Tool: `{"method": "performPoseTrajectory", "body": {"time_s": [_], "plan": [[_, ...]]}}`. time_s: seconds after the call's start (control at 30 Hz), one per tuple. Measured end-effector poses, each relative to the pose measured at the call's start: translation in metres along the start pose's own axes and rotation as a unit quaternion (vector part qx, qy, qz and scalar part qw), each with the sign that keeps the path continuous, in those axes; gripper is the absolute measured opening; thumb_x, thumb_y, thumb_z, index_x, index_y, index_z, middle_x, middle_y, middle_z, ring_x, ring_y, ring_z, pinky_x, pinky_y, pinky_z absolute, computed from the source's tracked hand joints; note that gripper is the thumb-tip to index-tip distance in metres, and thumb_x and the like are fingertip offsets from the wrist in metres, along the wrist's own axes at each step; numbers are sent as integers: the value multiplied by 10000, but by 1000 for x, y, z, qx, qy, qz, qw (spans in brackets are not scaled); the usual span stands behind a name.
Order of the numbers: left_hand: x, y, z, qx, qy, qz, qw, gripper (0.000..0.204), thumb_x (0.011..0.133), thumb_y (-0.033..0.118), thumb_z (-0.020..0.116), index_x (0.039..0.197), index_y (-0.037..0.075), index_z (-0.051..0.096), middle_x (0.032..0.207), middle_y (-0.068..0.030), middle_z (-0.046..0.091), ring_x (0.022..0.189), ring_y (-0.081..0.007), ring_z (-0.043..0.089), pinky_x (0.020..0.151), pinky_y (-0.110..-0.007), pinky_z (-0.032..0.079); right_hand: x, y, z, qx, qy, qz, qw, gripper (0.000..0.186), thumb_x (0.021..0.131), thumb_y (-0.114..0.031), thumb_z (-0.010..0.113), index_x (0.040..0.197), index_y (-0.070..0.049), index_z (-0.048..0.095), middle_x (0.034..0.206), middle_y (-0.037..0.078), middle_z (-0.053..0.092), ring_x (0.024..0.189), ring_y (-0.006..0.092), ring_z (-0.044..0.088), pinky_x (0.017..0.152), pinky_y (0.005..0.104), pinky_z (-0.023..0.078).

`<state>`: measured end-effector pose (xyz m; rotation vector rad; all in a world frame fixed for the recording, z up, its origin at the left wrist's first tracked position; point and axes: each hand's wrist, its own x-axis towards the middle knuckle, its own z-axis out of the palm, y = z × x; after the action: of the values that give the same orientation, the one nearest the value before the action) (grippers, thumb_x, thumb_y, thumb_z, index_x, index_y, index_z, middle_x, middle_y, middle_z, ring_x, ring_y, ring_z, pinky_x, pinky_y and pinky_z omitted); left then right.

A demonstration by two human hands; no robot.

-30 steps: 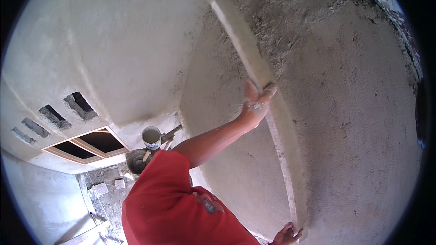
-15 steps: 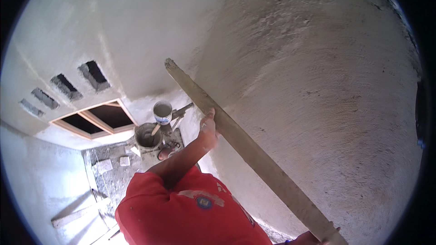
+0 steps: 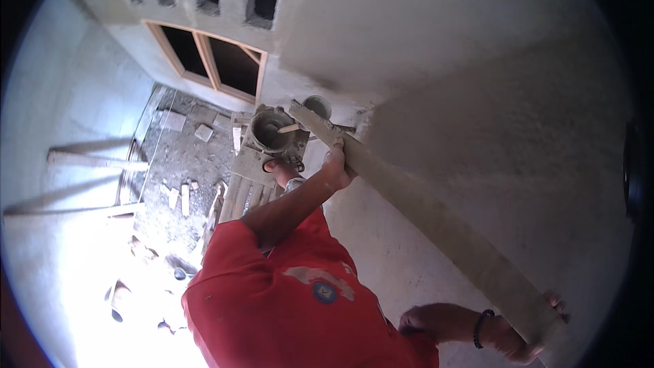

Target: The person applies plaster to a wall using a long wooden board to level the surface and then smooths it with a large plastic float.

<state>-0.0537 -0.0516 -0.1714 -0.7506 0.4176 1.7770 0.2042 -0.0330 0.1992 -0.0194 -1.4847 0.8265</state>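
Note:
A long, straight plasterer's straightedge (image 3: 429,218), coated in grey mortar, slants from the buckets down to the lower right. Near its upper end my left hand (image 3: 336,169) is closed round the edge. My right hand (image 3: 521,341), with a dark bracelet at the wrist, grips the lower end, its fingertips showing past the far edge. Beyond the straightedge is the wall (image 3: 545,123), with a darker, damp-looking plaster area. Whether the straightedge touches the wall I cannot tell.
A mortar bucket (image 3: 267,138) with a wooden handle sticking out stands on a plank platform (image 3: 246,194), beside my foot (image 3: 281,172). A second bucket (image 3: 317,103) is partly behind the straightedge. Left are a wooden window frame (image 3: 202,51), wall openings and a rubble-strewn floor (image 3: 178,163).
The view has swung left and down, showing more of the floor and platform. The straightedge's upper end now overlaps the second bucket. Both hands keep hold of it, and the right forearm shows more.

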Motion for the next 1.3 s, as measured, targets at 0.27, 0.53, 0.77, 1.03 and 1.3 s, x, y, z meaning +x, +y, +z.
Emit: {"method": "performPoseTrajectory", "body": {"time_s": [0.27,0.53,0.77,1.03,1.3], "plan": [[248,108,-196,198,-273,156,928,389,955,371,436,1214,97,533,1138,-79,615,1063,-268,591,979,-416,458,-107,177,63,-360,-207,-1,910,472,893,-275,573,1261,7,484,1176,149,575,1059,287,569,939,449,485],[192,33,-130,-1,30,15,999,461,957,477,415,1225,125,545,1200,-80,589,1127,-275,555,1006,-485,426,-67,108,32,-49,-25,204,977,695,803,-190,718,1363,14,362,1245,124,528,1156,271,518,1006,484,418],[137,-35,-39,137,23,-23,990,363,978,419,467,1182,130,546,1088,-85,612,1029,-291,599,946,-512,476,-138,-39,-96,-208,284,205,913,791,768,-240,732,1397,27,332,1307,140,480,1177,254,503,1016,415,421],[164,-152,1,397,-117,-116,903,504,931,442,570,1282,89,495,1249,-100,548,1102,-279,541,843,-486,478,-378,-146,-193,-564,445,187,670,764,905,-282,655,1436,60,225,1259,193,568,1074,269,613,966,418,481],[171,-228,36,554,-43,-113,824,618,851,529,648,1281,131,453,1289,-91,518,1129,-292,519,913,-577,405,-381,-95,-149,-537,585,164,585,951,875,-158,699,1527,-192,6,1126,165,631,792,177,613,737,336,560]]}}
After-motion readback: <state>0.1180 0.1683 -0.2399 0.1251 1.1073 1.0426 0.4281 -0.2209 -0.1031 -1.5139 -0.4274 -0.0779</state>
